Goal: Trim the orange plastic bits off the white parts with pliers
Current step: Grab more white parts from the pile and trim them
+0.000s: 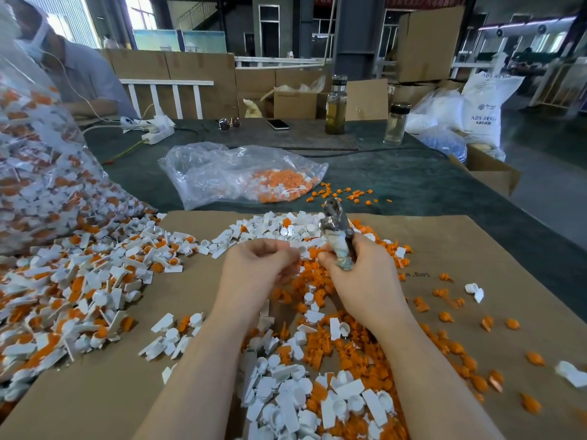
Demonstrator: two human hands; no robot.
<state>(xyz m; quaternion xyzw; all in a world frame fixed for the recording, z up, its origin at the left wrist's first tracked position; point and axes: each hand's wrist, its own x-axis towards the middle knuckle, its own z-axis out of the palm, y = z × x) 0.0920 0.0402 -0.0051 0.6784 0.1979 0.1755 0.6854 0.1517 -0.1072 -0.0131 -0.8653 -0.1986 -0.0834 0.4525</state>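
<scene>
Close to me, my right hand (359, 274) grips the pliers (338, 236) by their worn handles, nose up, while my left hand (257, 268) curls its fingers around something small I cannot make out. Light, stiff white parts (286, 398) should pinch best by their flat tabs, I judge. Farther off, untrimmed orange-and-white pieces (82, 287) spill from a clear bag (41, 160) across the cardboard (476, 249).

Table: dark green table (397, 185).
Near: brown cardboard sheet (111, 376).
Far left: white power strip (157, 134).
Middle: clear plastic bag (241, 176).
Far right: two jars (335, 104), phone (278, 124), sunglasses (229, 123).
</scene>
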